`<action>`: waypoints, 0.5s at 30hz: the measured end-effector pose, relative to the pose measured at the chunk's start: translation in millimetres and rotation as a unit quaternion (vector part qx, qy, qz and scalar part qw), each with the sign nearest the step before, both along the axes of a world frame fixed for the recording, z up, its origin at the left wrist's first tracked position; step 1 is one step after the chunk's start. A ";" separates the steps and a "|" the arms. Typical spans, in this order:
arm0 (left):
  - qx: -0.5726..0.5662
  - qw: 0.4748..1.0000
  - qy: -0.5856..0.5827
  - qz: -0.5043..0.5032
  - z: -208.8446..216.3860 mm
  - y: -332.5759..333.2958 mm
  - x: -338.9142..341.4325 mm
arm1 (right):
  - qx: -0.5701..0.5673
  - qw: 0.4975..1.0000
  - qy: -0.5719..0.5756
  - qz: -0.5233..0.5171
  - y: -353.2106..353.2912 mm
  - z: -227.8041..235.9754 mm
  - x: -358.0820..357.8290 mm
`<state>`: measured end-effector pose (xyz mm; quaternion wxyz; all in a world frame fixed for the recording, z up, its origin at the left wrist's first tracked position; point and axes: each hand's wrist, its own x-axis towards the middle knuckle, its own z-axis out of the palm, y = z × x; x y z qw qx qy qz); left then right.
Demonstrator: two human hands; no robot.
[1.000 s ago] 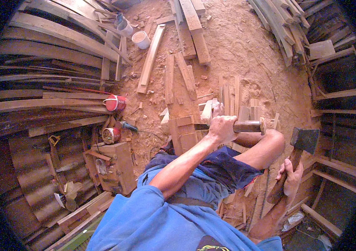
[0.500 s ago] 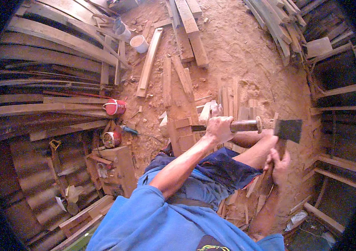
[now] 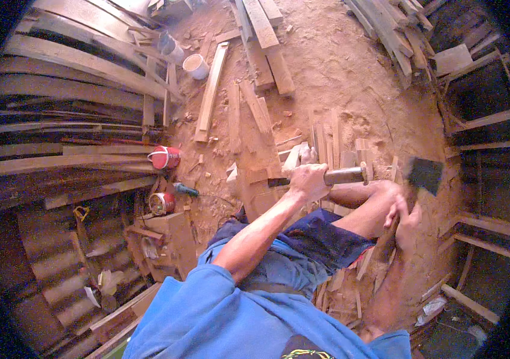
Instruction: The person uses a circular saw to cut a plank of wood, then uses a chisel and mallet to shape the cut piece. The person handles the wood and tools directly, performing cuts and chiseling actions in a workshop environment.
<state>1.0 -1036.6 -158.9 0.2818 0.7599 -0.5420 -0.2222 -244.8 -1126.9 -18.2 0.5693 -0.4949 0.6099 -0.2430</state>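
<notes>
My left hand (image 3: pixel 309 181) is closed round a chisel (image 3: pixel 345 176), held nearly level across my lap. Its thick handle points right and its dark blade reaches left to a wooden board (image 3: pixel 254 191); I cannot tell whether the tip touches the wood. In my right hand (image 3: pixel 407 227) is the wooden handle of a hatchet (image 3: pixel 425 176). The broad dark head, a little blurred, stands to the right of the chisel's handle end, apart from it. My bare knee (image 3: pixel 381 194) is between the two hands, and a foot (image 3: pixel 307 154) shows beyond the left hand.
Loose timber (image 3: pixel 210 96) lies on the sawdust-covered ground ahead. Planks are stacked on the left (image 3: pixel 87 66) and far right (image 3: pixel 395 39). A red bucket (image 3: pixel 165 157), a white bucket (image 3: pixel 195 66) and a wooden box (image 3: pixel 174 236) stand to the left. Wooden framing (image 3: pixel 488 224) lines the right.
The hatchet head has swung right, away from the chisel's handle end, and my right hand has shifted slightly right. My left hand still grips the chisel, in almost the same place.
</notes>
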 end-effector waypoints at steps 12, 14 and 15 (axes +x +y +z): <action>-0.020 0.999 -0.033 -0.002 -6.7 4.2 4.3 | 0.038 0.998 0.023 0.035 4.4 -15.2 4.4; -0.017 0.999 -0.045 -0.002 -8.4 6.4 4.0 | -0.103 0.993 0.007 0.060 9.6 -21.4 11.4; -0.013 0.998 -0.055 -0.006 -9.2 6.3 4.2 | -0.183 0.974 0.081 0.107 13.6 -28.9 18.7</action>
